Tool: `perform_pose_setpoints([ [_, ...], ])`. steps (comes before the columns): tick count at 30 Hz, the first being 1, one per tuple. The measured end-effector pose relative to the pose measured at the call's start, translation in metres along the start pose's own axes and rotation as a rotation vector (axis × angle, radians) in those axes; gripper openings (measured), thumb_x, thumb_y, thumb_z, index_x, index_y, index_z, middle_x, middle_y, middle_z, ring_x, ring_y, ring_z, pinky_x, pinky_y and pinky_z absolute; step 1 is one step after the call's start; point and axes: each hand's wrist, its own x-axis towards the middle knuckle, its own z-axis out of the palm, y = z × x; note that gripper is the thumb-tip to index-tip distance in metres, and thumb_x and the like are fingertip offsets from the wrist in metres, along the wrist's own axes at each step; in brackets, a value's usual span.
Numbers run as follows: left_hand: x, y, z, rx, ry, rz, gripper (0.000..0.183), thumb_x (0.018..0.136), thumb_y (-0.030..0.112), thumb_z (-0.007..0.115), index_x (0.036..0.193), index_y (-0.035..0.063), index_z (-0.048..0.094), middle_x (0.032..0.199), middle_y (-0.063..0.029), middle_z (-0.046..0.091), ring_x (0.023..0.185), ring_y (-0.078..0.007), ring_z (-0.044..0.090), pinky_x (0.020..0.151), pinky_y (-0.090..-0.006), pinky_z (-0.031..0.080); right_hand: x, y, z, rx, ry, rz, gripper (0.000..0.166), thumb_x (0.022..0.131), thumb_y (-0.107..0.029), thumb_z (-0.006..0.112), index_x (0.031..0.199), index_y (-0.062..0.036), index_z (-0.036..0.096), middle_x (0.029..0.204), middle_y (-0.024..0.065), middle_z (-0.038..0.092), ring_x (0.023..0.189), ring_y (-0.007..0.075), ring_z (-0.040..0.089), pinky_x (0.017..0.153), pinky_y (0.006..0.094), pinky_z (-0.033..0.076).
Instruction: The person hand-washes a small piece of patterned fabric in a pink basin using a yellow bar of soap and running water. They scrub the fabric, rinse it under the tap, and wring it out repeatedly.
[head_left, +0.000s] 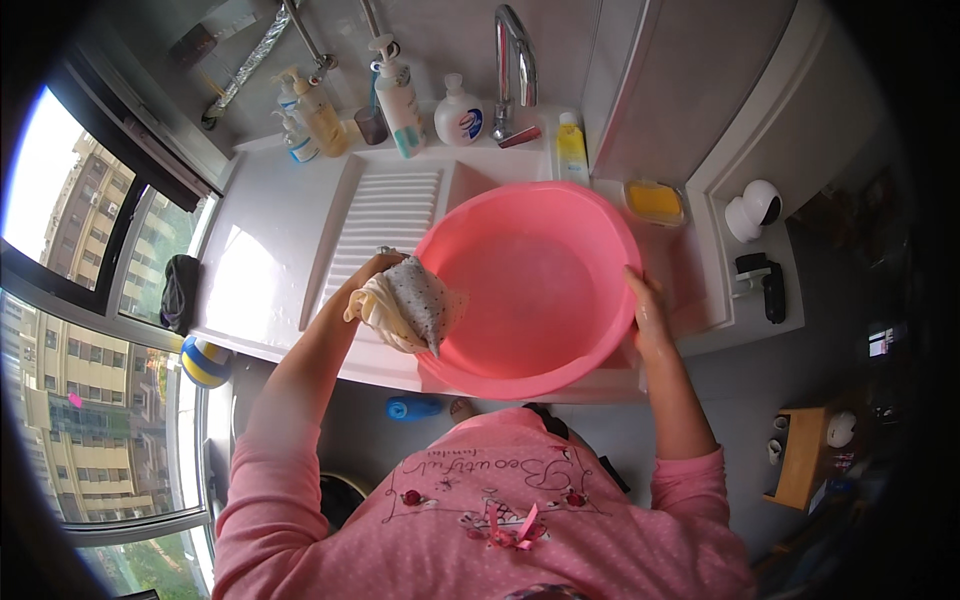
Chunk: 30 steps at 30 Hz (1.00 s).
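Note:
A round pink plastic basin (517, 367) rests over the white laundry sink in front of me, its inside wet-looking. My right hand (648, 309) grips its right rim, thumb on the edge and fingers outside. At the left rim, my left hand (384, 262) holds a bunched cloth (405, 304), partly cream and partly grey with dark specks. The cloth covers most of that hand, so its fingers are largely hidden; whether they also grasp the rim is unclear. Beside this hand lies the sink's ribbed washboard (390, 202), partly behind the basin.
A chrome faucet (516, 67) rises behind the basin. Pump bottles (397, 105) and a yellow bottle (571, 150) line the back ledge. To the right are a soap box (654, 201), a white camera (752, 210) and brushes (765, 281). A dark cloth (178, 292) hangs by the window.

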Motion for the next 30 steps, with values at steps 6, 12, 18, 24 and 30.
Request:
perform_pose_setpoints([
  [6, 0.002, -0.029, -0.010, -0.362, -0.117, -0.078, 0.035, 0.087, 0.030, 0.051, 0.100, -0.0015, 0.060, 0.094, -0.0163, 0.065, 0.083, -0.0274, 0.065, 0.078, -0.0403, 0.053, 0.006, -0.040, 0.022, 0.019, -0.036, -0.021, 0.026, 0.082, -0.014, 0.061, 0.101, 0.0034, 0.062, 0.093, 0.0091, 0.063, 0.083, 0.0163, 0.060, 0.074, 0.0294, 0.047],
  [12, 0.000, -0.039, -0.008, 0.062, -0.179, 0.279, 0.027, 0.078, 0.003, 0.059, 0.102, -0.0095, 0.057, 0.095, -0.0195, 0.065, 0.082, -0.0277, 0.067, 0.074, -0.0375, 0.057, 0.001, -0.087, 0.051, -0.054, -0.096, -0.125, 0.028, 0.082, -0.012, 0.061, 0.105, 0.0029, 0.062, 0.098, 0.0097, 0.064, 0.089, 0.0174, 0.061, 0.080, 0.0290, 0.047],
  [18, -0.012, -0.040, -0.005, -0.096, -0.156, 0.181, 0.022, 0.086, 0.008, 0.050, 0.098, -0.0080, 0.058, 0.094, -0.0197, 0.064, 0.082, -0.0299, 0.064, 0.076, -0.0405, 0.054, -0.001, -0.121, 0.081, -0.140, -0.116, -0.145, 0.026, 0.081, -0.011, 0.061, 0.102, 0.0043, 0.061, 0.096, 0.0105, 0.064, 0.087, 0.0177, 0.061, 0.078, 0.0288, 0.047],
  [24, 0.004, -0.065, -0.019, -0.507, -0.124, 0.042, 0.028, 0.090, 0.012, 0.042, 0.105, -0.0068, 0.056, 0.099, -0.0178, 0.062, 0.088, -0.0288, 0.062, 0.082, -0.0411, 0.051, -0.002, -0.135, 0.100, -0.164, -0.096, -0.136, 0.020, 0.080, -0.009, 0.062, 0.096, 0.0025, 0.060, 0.093, 0.0097, 0.063, 0.084, 0.0170, 0.061, 0.076, 0.0282, 0.048],
  [30, 0.022, -0.096, -0.040, -0.085, 0.115, 0.227, 0.021, 0.089, 0.010, 0.045, 0.101, -0.0014, 0.059, 0.093, -0.0085, 0.060, 0.086, -0.0182, 0.058, 0.078, -0.0307, 0.046, -0.008, -0.139, 0.125, -0.300, -0.114, -0.161, 0.008, 0.080, -0.006, 0.062, 0.085, -0.0020, 0.058, 0.083, 0.0057, 0.060, 0.076, 0.0133, 0.059, 0.070, 0.0247, 0.047],
])
